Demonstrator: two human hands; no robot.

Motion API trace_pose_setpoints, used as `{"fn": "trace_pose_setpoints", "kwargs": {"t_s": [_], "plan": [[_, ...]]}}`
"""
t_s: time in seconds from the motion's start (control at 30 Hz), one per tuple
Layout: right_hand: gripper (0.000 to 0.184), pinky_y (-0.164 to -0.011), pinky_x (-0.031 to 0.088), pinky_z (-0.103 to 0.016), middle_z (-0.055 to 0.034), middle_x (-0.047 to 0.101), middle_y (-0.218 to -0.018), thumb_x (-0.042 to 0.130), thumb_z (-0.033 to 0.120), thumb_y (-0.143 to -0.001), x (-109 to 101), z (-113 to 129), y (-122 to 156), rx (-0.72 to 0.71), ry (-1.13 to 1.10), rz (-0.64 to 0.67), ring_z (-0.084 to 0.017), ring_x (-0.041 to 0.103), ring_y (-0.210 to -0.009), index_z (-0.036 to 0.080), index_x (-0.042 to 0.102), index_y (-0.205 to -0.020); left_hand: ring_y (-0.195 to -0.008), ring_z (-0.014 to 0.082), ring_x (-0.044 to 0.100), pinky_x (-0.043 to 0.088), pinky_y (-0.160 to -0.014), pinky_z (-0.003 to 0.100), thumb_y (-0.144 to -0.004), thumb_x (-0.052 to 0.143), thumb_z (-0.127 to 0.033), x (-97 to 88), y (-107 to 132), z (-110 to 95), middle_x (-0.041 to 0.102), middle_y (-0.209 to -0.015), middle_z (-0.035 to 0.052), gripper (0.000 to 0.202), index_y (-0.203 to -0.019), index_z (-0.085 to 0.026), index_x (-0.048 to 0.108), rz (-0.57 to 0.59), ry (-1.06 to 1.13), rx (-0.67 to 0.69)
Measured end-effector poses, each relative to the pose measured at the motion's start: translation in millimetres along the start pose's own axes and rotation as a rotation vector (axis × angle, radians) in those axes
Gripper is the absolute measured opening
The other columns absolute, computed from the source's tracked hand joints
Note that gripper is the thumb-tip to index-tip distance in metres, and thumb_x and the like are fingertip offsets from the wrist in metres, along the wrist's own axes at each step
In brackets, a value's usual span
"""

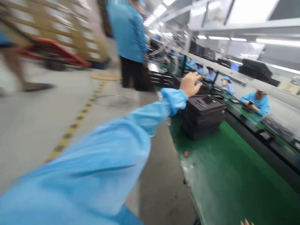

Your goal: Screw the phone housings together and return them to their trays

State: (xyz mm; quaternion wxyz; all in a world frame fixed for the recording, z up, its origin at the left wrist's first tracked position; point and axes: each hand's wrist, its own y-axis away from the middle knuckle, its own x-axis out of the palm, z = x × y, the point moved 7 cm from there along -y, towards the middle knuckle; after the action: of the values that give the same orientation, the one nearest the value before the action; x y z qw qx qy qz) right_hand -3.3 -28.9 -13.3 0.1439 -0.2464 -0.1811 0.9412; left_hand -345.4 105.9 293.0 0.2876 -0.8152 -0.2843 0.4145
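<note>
One pallet of cardboard cartons is standing blurred at the far left on a red pallet truck, with a passing leg in front of it. One person in a blue coat is standing on the grey floor beside a yellow-and-black floor stripe. One long blue sleeve is stretching from the lower left toward the middle, and the left hand at its end is hovering with fingers loosely spread over the near stack of black trays, just above its far edge; whether it is touching a tray cannot be told. That stack is sitting on the green bench mat, several trays high, and its top tray is holding one dark flat device with a small yellow mark. More black tray stacks are lying behind the hand. Four seated workers in blue are lining the conveyor at the right, one of them handling a dark device. Only fingertips of the right hand are showing at the bottom edge, so their grip cannot be told.
</note>
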Motion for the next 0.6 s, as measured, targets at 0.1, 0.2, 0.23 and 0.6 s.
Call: {"fn": "trace_pose_setpoints", "kwargs": {"t_s": [0.1, 0.2, 0.23, 0.6], "plan": [[0.048, -0.072, 0.061, -0.037, -0.0112, 0.07, -0.102, 0.051, 0.052, -0.084, -83, 3, 40, 0.101, 0.117, -0.187, -0.026, 0.068, -0.093, 0.02, 0.064, -0.119, -0.14, 0.0234, 0.031, 0.019, -0.119, 0.042, -0.088, 0.051, -0.042, 36.2, 55, -58, 0.044, -0.145, 0.0024, 0.05, -0.125, -0.01, 0.056, -0.016, 0.205, 0.241], [0.043, -0.085, 0.056, -0.035, -0.011, 0.067, -0.112, 0.047, 0.041, -0.091, -136, 21, 56, 0.098, 0.22, -0.276, -0.021, 0.066, -0.098, 0.014, 0.057, -0.123, -0.134, 0.0223, 0.041, 0.025, -0.116, 0.045, -0.088, 0.051, -0.046, 113.0, 149, -108, 0.046, -0.144, -0.0065, 0.042, -0.121, -0.021, 0.06, 0.122, 0.476, 0.594], [0.043, -0.086, 0.056, -0.035, -0.0108, 0.067, -0.112, 0.046, 0.039, -0.092, -156, 26, 53, 0.077, 0.278, -0.322, -0.02, 0.066, -0.098, 0.013, 0.055, -0.125, -0.134, 0.0238, 0.041, 0.028, -0.115, 0.047, -0.089, 0.048, -0.05, 147.8, 185, -123, 0.045, -0.145, -0.0041, 0.044, -0.119, -0.022, 0.062, 0.264, 0.549, 0.634], [0.045, -0.092, 0.043, -0.04, -0.0233, 0.057, -0.122, 0.04, 0.033, -0.09, -532, 57, 65, 0.535, 1.561, -0.651, -0.029, 0.054, -0.112, 0.002, 0.058, -0.118, -0.141, 0.037, 0.025, 0.017, -0.11, 0.066, -0.091, 0.039, -0.046, 310.0, 410, -310, 0.035, -0.149, 0.0195, 0.056, -0.135, -0.014, 0.052, 1.054, 0.399, 0.777]]}}
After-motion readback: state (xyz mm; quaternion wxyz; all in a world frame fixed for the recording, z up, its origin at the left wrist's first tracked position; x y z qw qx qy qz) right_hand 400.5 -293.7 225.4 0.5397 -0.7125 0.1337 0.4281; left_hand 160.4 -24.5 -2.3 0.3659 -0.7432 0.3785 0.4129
